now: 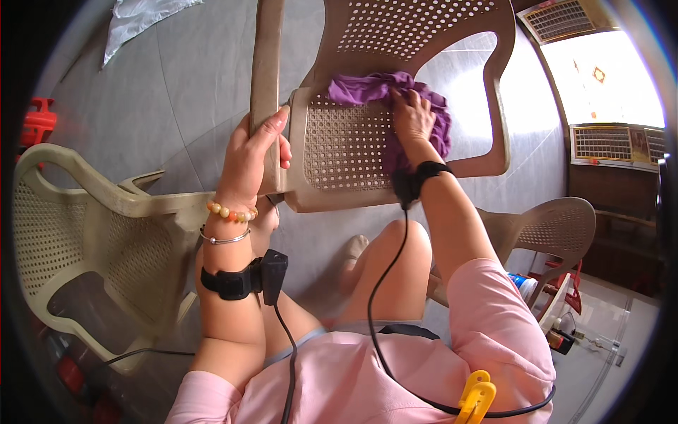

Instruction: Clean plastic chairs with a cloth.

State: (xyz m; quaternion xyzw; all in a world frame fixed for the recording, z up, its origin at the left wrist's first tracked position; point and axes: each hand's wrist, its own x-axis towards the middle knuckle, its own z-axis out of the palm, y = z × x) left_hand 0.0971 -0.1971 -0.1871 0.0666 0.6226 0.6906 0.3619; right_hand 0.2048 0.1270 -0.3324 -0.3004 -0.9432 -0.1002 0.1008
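Observation:
A brown plastic armchair with a perforated seat and back stands before me. My left hand grips its left armrest, thumb on top and fingers curled round the side. A crumpled purple cloth lies over the rear and right part of the seat. My right hand presses on that cloth, its fingers partly bent into the folds. Whether the fingers clasp the fabric or only rest on it is hard to tell. Both forearms wear black straps with devices and cables.
At left stands another beige plastic armchair, close to my left forearm. Another chair is at right, near a white and blue container. A red plastic object is at far left, and a clear plastic sheet lies on the tiled floor.

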